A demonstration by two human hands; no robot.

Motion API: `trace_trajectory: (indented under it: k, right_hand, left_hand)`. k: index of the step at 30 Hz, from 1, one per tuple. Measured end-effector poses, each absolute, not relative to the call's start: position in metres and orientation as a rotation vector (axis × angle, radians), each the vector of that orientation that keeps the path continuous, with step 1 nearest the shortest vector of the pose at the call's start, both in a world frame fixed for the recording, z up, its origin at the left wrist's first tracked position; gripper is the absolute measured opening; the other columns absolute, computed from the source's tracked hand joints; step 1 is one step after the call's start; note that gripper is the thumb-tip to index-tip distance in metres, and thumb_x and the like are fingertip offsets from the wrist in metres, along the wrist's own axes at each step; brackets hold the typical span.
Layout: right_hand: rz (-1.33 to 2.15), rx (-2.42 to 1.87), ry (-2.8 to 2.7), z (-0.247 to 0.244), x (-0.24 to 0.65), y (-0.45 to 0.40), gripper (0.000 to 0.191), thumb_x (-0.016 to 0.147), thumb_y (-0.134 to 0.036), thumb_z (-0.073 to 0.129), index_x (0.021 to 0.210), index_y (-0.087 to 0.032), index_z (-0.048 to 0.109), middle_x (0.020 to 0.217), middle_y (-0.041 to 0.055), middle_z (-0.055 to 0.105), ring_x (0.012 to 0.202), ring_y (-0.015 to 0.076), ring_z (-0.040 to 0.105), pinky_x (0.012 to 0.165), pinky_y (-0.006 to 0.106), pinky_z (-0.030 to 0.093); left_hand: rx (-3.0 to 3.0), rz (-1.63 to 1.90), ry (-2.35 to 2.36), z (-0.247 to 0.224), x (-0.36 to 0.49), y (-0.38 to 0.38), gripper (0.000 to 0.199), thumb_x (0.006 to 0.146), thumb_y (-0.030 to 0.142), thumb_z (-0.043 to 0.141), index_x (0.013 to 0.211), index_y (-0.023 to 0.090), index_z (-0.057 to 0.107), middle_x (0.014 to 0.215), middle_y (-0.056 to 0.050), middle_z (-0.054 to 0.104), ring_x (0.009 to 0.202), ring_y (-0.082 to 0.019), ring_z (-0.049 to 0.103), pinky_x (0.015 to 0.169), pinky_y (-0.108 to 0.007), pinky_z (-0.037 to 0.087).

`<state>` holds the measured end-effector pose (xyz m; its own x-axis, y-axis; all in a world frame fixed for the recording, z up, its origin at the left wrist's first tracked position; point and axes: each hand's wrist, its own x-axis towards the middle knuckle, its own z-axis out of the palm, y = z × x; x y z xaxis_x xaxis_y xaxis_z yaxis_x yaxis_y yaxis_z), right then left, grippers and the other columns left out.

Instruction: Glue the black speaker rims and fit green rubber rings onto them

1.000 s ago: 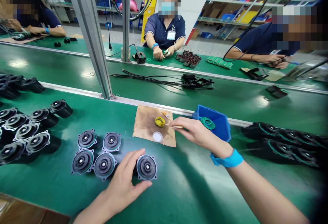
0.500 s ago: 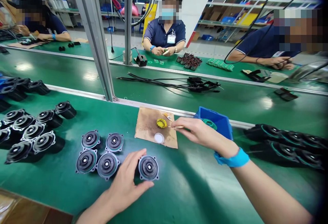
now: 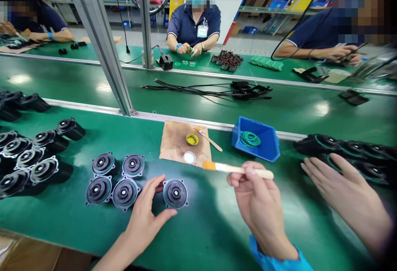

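Observation:
My left hand [image 3: 145,213] curves round the side of a black motor-like part [image 3: 175,193] with a pale flange, thumb and fingers against it. A wooden-handled brush [image 3: 229,168] with orange bristles is pinched in my right hand [image 3: 257,205], held level above the green table, bristles pointing left. Behind it, a cardboard sheet [image 3: 169,142] carries a small yellow pot [image 3: 192,139], a white round lid [image 3: 189,157] and a second brush [image 3: 211,140]. Several similar black parts [image 3: 124,192] stand left of my left hand.
A blue bin [image 3: 266,147] holds green rings [image 3: 249,139]. Another person's hand [image 3: 344,192] reaches over black parts at right. More parts [image 3: 43,169] stand at far left. A metal post [image 3: 102,47] rises behind; people sit across the table.
My right hand has come back from the yellow pot toward me, now with a brush held level. Another person's hand has appeared at right. My left hand stays at the same part.

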<state>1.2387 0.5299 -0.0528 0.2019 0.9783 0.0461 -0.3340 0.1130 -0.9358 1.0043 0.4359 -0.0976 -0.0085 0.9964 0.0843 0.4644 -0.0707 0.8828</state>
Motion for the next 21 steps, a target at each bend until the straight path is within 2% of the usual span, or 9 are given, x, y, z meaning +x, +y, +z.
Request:
trace_trajectory:
  k: [4, 10, 21]
  right_hand:
    - [1.158, -1.043, -0.938, -0.069, 1.233, 0.489, 0.016, 0.087, -0.037, 0.067, 0.083, -0.022, 0.065, 0.066, -0.0021, 0.059, 0.054, 0.0108, 0.060, 0.053, 0.022, 0.050]
    - [0.949, -1.048, -1.175, -0.081, 1.232, 0.468, 0.009, 0.094, -0.026, 0.059, 0.089, -0.021, 0.065, 0.079, -0.0005, 0.061, 0.058, 0.0119, 0.066, 0.057, 0.026, 0.056]
    - [0.889, -1.023, -1.324, -0.075, 1.231, 0.469, 0.012, 0.095, -0.020, 0.055, 0.085, -0.020, 0.062, 0.071, 0.0005, 0.062, 0.055, 0.0128, 0.063, 0.053, 0.026, 0.054]
  left_hand:
    - [1.599, 1.012, 1.544, -0.098, 1.005, 0.437, 0.062, 0.081, 0.025, 0.073, 0.135, 0.034, 0.044, 0.130, -0.004, 0.059, 0.111, -0.022, 0.062, 0.097, -0.038, 0.052]
    - [1.610, 1.007, 1.533, -0.096, 1.004, 0.437, 0.061, 0.082, 0.027, 0.073, 0.135, 0.032, 0.044, 0.128, -0.005, 0.060, 0.114, -0.024, 0.060, 0.097, -0.038, 0.051]
    - [1.568, 0.999, 1.516, -0.097, 1.004, 0.437, 0.061, 0.083, 0.027, 0.072, 0.137, 0.030, 0.043, 0.130, -0.007, 0.059, 0.116, -0.026, 0.059, 0.100, -0.042, 0.049]
